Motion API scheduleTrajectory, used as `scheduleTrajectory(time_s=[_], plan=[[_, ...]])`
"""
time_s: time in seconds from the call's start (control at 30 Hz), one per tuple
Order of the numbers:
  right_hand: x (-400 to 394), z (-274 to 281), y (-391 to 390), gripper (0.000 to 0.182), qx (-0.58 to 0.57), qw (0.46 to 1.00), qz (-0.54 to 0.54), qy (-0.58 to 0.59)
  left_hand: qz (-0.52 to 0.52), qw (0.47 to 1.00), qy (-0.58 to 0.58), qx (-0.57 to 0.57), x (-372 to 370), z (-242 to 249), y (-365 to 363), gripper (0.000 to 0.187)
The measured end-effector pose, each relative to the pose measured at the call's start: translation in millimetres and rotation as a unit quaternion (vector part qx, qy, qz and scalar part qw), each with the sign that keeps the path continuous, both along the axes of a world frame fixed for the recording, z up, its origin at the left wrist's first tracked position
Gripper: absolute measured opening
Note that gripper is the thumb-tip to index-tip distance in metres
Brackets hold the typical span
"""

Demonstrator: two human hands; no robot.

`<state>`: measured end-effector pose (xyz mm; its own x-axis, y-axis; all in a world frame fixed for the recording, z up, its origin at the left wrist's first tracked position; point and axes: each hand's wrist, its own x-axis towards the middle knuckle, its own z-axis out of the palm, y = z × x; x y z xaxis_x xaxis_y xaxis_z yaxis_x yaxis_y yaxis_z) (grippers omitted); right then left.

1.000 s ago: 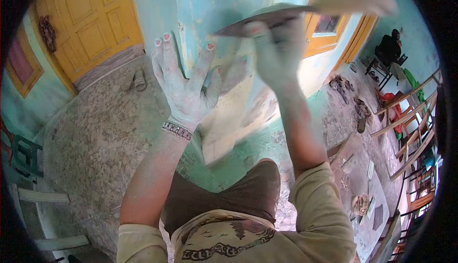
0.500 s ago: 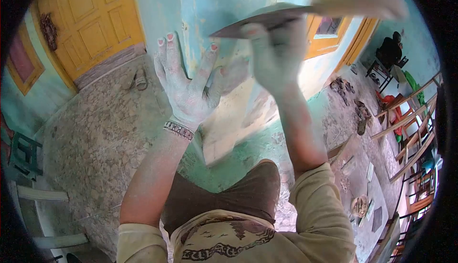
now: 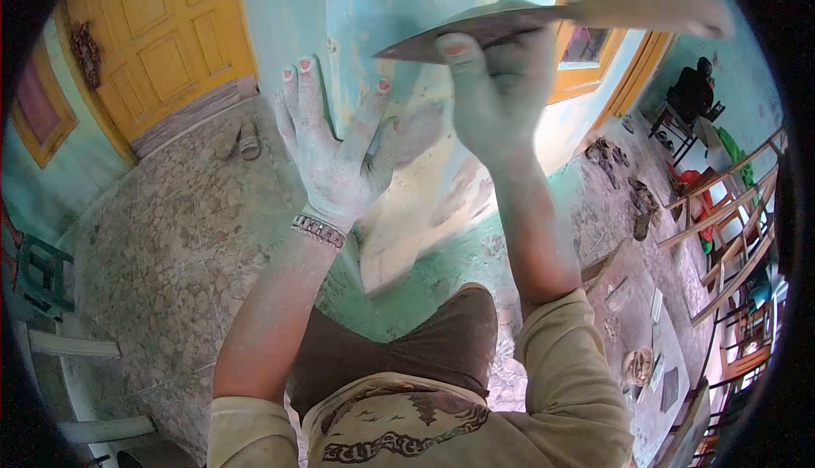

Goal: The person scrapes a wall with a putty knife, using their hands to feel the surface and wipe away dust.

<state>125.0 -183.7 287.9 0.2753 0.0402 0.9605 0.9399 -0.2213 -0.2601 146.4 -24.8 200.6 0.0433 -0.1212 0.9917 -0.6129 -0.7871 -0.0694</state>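
Grey-white dust coats both hands. My left hand [image 3: 340,158] has its fingers spread against the corner of the pale blue wall [image 3: 373,10], a bracelet [image 3: 318,230] at its wrist. To its right, my right hand [image 3: 501,99] is raised in front of the wall and grips a trowel [image 3: 475,31]. The trowel's dark pointed blade lies flat above the thumb, its tip toward the left, and its pale handle extends to the upper right. The fingers behind the blade are partly hidden. Below the hands, the lower wall is cream and patchy.
A yellow door [image 3: 161,35] stands at the upper left, a green stool [image 3: 42,277] at the left edge. Sandals [image 3: 246,141] lie on the stone-patterned floor. At right are a low table [image 3: 645,332], footwear [image 3: 643,205], wooden rails [image 3: 739,239] and a seated person [image 3: 698,95] farther back.
My right hand and the trowel have shifted slightly to the right, and the thumb shows more clearly. My left hand has hardly moved.
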Motion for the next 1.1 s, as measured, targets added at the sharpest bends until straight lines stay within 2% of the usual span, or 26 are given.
scheduleTrajectory(time_s=[0.1,0.23,0.27,0.37,0.47,0.57,0.67,0.77,0.8,0.9,1.0,1.1], plan=[[4,-10,4,0.033,-0.005,0.999,0.023,0.040,-0.008,1.000,-0.010,-0.002,2,1,0,0.046],[2,-5,2,0.032,0.049,0.996,0.077,-0.026,-0.012,1.000,-0.012,0.000,3,-1,0,0.045],[10,-12,1,0.032,0.001,0.999,-0.008,-0.033,-0.014,1.000,-0.010,0.000,2,-1,1,0.045],[7,-9,-5,0.033,-0.013,1.000,0.010,0.000,-0.012,1.000,-0.013,-0.002,1,0,1,0.045],[2,-6,-3,0.033,0.076,0.993,0.093,0.021,-0.008,1.000,0.002,-0.005,0,-1,0,0.046],[8,-12,-2,0.031,0.020,0.999,0.030,0.018,-0.023,1.000,-0.011,-0.004,1,0,0,0.046],[1,-6,0,0.031,0.063,0.990,0.124,-0.005,-0.014,1.000,-0.015,-0.006,2,-1,-1,0.047],[10,-16,6,0.032,0.005,1.000,0.012,-0.005,-0.013,1.000,-0.015,-0.006,3,-2,0,0.047],[9,-15,6,0.034,0.033,0.996,0.072,0.034,-0.013,1.000,-0.011,-0.006,2,-1,-1,0.047],[-7,-2,-1,0.035,-0.025,1.000,0.007,0.013,-0.010,1.000,-0.005,-0.008,0,0,-1,0.047],[7,-9,2,0.034,-0.013,1.000,0.003,-0.004,-0.006,1.000,-0.006,-0.010,1,-2,0,0.045],[7,-10,-3,0.033,-0.050,0.999,0.009,0.003,-0.006,1.000,-0.011,-0.019,3,-1,-1,0.043]])
